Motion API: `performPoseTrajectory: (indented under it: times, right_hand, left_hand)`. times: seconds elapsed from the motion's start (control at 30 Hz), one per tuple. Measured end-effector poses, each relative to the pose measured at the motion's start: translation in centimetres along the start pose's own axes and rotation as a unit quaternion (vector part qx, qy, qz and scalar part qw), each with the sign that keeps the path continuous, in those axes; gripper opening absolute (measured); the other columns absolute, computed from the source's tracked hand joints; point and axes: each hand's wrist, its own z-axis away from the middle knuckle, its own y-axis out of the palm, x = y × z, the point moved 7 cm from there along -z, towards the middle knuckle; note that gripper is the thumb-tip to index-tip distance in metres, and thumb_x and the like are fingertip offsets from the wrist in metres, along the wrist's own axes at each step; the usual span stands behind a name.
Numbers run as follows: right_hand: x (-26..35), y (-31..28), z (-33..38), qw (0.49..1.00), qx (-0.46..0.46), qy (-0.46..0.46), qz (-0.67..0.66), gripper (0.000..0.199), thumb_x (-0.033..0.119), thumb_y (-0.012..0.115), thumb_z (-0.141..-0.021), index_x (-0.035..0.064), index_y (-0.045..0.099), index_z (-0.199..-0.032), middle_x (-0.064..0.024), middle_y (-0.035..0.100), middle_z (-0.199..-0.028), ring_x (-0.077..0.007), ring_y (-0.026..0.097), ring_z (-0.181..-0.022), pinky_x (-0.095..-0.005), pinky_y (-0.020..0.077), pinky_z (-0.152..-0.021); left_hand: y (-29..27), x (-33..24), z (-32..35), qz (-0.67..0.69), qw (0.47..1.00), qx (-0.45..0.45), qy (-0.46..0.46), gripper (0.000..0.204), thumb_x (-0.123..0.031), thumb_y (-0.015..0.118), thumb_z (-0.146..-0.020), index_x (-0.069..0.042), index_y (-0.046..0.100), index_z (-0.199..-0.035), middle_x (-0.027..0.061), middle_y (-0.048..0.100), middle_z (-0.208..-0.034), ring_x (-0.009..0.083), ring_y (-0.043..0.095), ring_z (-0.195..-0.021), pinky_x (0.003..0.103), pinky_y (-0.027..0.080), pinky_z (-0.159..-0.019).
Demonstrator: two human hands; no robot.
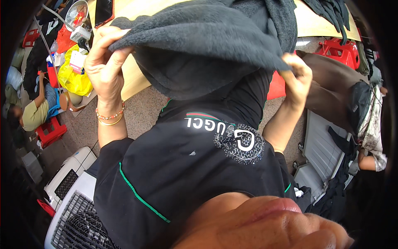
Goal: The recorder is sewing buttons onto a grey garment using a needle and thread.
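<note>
A dark grey, soft-looking piece of fabric (207, 37) stretches between my two hands above my lap, its near edge lifted and its middle sagging in a fold. On the left, my left hand (107, 60) pinches one corner of that edge between thumb and fingers. At the other end, my right hand (296, 79) is closed on the opposite corner. The rest of the cloth trails away over the table. Whether it is a finished garment cannot be told.
A pale wooden table (313, 20) lies beyond, with a phone (104, 11) and a power strip (80, 34) at left. A yellow plastic bag (74, 79) hangs nearby. Red stools (340, 52) stand on both sides. A fan (83, 224) is at lower left. Other people sit left and right.
</note>
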Motion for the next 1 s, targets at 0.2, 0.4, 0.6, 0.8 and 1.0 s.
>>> performPoseTrajectory:
  times: [0.2, 0.4, 0.6, 0.8, 1.0]
  right_hand:
    - [3.3, 1.7, 4.1, 0.940, 0.276, -0.117, -0.162, 0.032, 0.028, 0.067, -0.079, 0.0106, 0.058, -0.054, 0.0046, 0.045, -0.045, -0.0103, 0.041, -0.033, -0.0274, 0.0239, -0.038]
    - [0.6, -0.6, 3.0, 0.981, 0.059, 0.165, 0.081, 0.004, 0.003, 0.067, -0.078, -0.0008, 0.066, -0.079, -0.0068, 0.068, -0.078, -0.0064, 0.057, -0.068, -0.0222, 0.0428, -0.061]
    - [-3.2, -1.7, 0.0, 0.967, -0.147, 0.129, 0.160, 0.069, 0.006, 0.078, -0.081, 0.0000, 0.043, -0.139, 0.0061, 0.055, -0.077, -0.0017, 0.047, -0.069, -0.0170, 0.0370, -0.062]
    - [-9.7, -6.6, 0.1, 0.972, -0.194, 0.094, 0.095, 0.026, 0.005, 0.071, -0.087, -0.0049, 0.063, -0.111, 0.0045, 0.061, -0.080, -0.0007, 0.049, -0.068, -0.0164, 0.0372, -0.061]
    - [-3.0, -13.2, -0.5, 0.920, -0.335, 0.035, 0.199, 0.013, 0.013, 0.068, -0.091, 0.0038, 0.063, -0.083, -0.0001, 0.063, -0.070, -0.0023, 0.047, -0.053, -0.0191, 0.0348, -0.048]
  left_hand:
    - [5.8, 1.3, -0.3, -0.122, 0.922, 0.339, -0.141, 0.025, -0.013, 0.077, -0.077, -0.005, 0.073, -0.100, 0.0039, 0.066, -0.086, 0.0094, 0.055, -0.071, 0.023, 0.042, -0.060]
    - [9.6, 2.6, -2.8, -0.251, 0.925, 0.243, -0.151, 0.024, -0.013, 0.071, -0.086, -0.004, 0.070, -0.109, 0.0029, 0.068, -0.096, 0.0086, 0.060, -0.084, 0.023, 0.049, -0.073]
    - [17.9, 7.1, -0.5, -0.495, 0.820, 0.285, -0.041, 0.080, -0.052, 0.073, -0.076, -0.010, 0.046, -0.139, 0.0142, 0.061, -0.109, 0.0320, 0.063, -0.100, 0.042, 0.053, -0.082]
    - [16.7, 7.4, 1.5, -0.354, 0.857, 0.373, -0.021, 0.048, -0.005, 0.064, -0.081, -0.014, 0.059, -0.128, 0.0118, 0.055, -0.092, 0.0302, 0.061, -0.089, 0.041, 0.050, -0.077]
    - [7.1, 2.8, -5.5, -0.205, 0.932, 0.292, -0.063, 0.027, -0.001, 0.059, -0.087, -0.003, 0.070, -0.112, 0.0052, 0.069, -0.106, 0.0146, 0.061, -0.099, 0.028, 0.046, -0.092]
